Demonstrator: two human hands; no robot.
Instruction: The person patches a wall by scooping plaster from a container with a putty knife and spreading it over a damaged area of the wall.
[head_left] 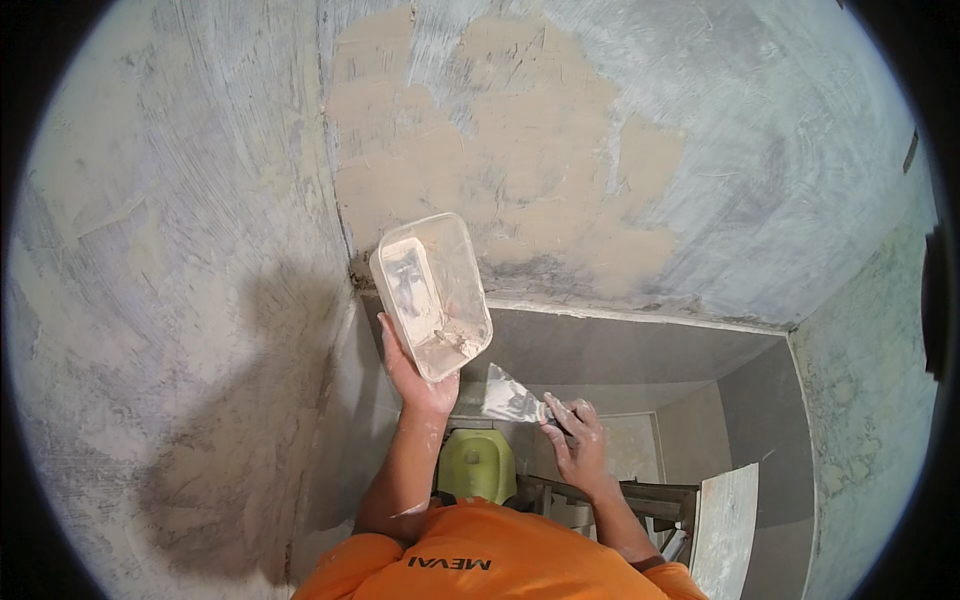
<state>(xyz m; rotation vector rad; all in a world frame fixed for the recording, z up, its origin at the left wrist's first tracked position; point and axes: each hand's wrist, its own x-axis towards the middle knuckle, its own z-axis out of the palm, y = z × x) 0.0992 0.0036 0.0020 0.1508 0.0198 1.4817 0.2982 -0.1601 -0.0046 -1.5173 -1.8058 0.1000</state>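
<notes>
My left hand (420, 383) is wrapped round the lower side of a clear plastic tub (462, 270), tilted so that its inside shows. Some pale filler paste (462, 340) clings to the tub's near end and its bottom. To the right of the tub, my right hand (580, 440) grips the handle of a putty knife (510, 397). White paste smears the knife's broad blade, which points left toward the tub without touching it. Ahead of both hands, a large patch of beige filler (520, 150) covers part of the grey wall (740, 130).
Dark grey tiles (600, 345) line the lower wall below a rough pale edge. Beneath my hands sits a yellow-green object (476, 462). A white board (727, 530) leans beside a dark frame (660, 497) at the lower right. Another rough plastered wall (180, 250) rises on the left.
</notes>
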